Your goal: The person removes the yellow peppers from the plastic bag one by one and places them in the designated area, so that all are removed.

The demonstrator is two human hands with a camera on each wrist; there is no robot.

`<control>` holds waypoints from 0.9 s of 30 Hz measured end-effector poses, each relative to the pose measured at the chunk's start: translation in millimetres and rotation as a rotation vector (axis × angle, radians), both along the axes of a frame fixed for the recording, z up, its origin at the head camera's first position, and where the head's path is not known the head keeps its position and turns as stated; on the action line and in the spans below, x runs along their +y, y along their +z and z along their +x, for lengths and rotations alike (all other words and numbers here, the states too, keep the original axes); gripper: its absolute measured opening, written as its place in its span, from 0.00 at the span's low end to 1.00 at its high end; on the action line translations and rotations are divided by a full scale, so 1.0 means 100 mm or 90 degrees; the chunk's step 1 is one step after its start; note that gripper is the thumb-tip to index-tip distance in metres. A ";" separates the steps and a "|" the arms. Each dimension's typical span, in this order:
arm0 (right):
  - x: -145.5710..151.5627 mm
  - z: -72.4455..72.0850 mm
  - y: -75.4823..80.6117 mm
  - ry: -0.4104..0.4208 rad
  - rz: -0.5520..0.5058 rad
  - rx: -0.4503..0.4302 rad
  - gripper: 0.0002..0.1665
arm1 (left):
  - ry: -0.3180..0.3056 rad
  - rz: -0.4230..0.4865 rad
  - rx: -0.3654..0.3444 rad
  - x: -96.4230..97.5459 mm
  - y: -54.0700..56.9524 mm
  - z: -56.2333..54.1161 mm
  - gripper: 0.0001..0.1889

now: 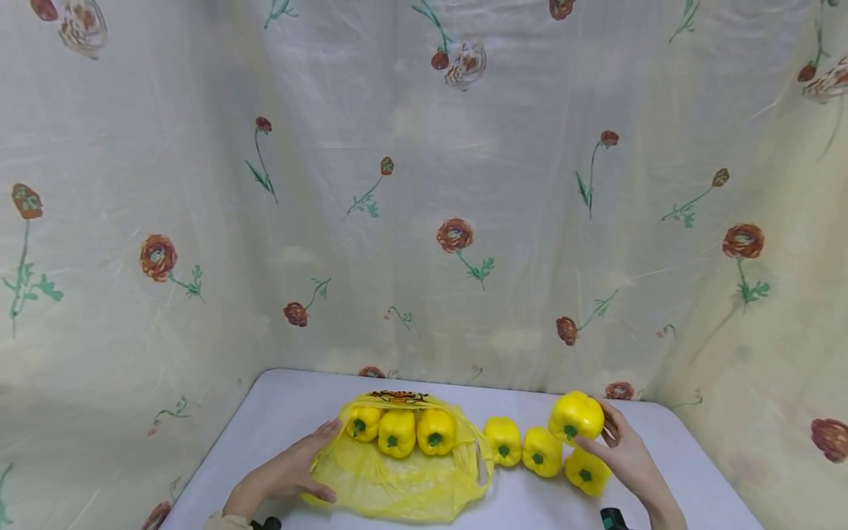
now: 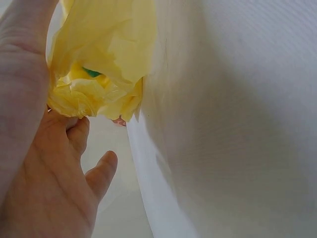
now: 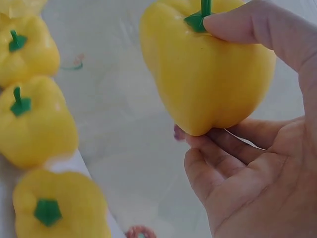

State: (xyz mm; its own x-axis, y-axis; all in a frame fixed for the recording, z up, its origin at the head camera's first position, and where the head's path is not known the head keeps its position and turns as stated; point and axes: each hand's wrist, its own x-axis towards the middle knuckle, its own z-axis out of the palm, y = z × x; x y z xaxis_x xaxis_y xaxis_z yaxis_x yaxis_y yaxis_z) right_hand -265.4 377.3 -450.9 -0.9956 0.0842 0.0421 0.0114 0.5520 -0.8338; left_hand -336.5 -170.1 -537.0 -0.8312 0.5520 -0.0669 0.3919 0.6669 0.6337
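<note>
My right hand (image 1: 626, 445) holds a yellow bell pepper (image 1: 576, 417) with a green stem, raised over the right end of a row of peppers. In the right wrist view the thumb (image 3: 242, 22) presses by the stem and the fingers support the pepper's other end. My left hand (image 1: 291, 467) is at the left edge of a thin yellow plastic bag (image 1: 391, 489), thumb and fingers spread apart. Three yellow bell peppers (image 1: 397, 433) sit side by side at the bag's far side. The left wrist view shows the fingers (image 2: 77, 136) right at the crumpled bag.
Three more yellow bell peppers stand in a row right of the bag: one beside its handle (image 1: 481, 460), a middle pepper (image 1: 542, 452) and a right pepper (image 1: 587, 472). The white table (image 1: 298, 394) is enclosed by flower-patterned curtains (image 1: 424, 294).
</note>
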 end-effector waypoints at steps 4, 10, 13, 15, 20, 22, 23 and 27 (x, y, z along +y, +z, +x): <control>0.17 0.02 -0.05 -0.016 0.007 -0.006 0.59 | -0.002 0.005 -0.003 0.00 0.00 0.00 0.62; 0.40 0.08 -0.12 -0.048 0.015 -0.041 0.61 | -0.002 0.007 -0.003 0.00 -0.01 0.00 0.62; 0.49 0.10 -0.16 -0.065 -0.001 -0.059 0.61 | -0.001 0.010 -0.009 0.00 -0.02 0.00 0.62; 0.55 0.09 -0.19 -0.081 -0.007 -0.075 0.63 | 0.000 0.012 -0.013 0.00 -0.03 0.00 0.62; 0.70 0.04 -0.33 -0.122 -0.009 -0.100 0.66 | 0.000 0.010 -0.006 0.00 -0.04 -0.01 0.63; 0.75 0.02 -0.39 -0.136 -0.005 -0.110 0.67 | 0.001 0.009 0.000 0.00 -0.04 -0.01 0.63; 0.78 0.02 -0.41 -0.137 -0.009 -0.113 0.67 | 0.002 0.007 0.001 0.00 -0.03 -0.01 0.63; 0.85 0.04 -0.47 -0.131 -0.022 -0.118 0.65 | 0.004 0.006 -0.004 0.01 -0.01 -0.01 0.63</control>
